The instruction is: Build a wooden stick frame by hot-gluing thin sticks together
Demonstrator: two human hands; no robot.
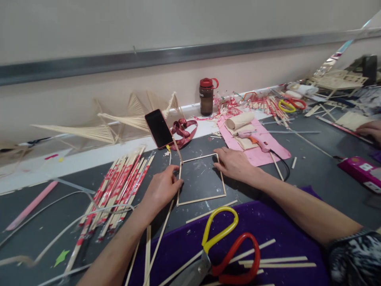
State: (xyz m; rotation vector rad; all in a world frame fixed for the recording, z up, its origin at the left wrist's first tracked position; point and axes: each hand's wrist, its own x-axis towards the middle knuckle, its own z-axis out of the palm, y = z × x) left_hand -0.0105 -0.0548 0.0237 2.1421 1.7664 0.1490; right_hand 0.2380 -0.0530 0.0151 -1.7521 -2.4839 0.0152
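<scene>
A square frame of thin wooden sticks [201,198] lies flat on the dark table. My left hand [162,190] pinches the frame's left side near its far-left corner, where one more stick rises at a slant toward the phone. My right hand [235,163] rests palm down at the far-right corner with its fingers pressed on the stick. Scissors with one yellow and one red handle [222,248] lie on a purple cloth [285,232] just in front of me, among loose sticks.
A bundle of chopsticks in red wrappers [120,190] lies at the left. A phone [158,128] leans behind the frame, by a red ribbon [183,129] and stick models [101,127]. A glue gun [253,138] lies on pink paper [275,153]; a brown bottle [206,96] stands behind. Another person's hand [370,129] is far right.
</scene>
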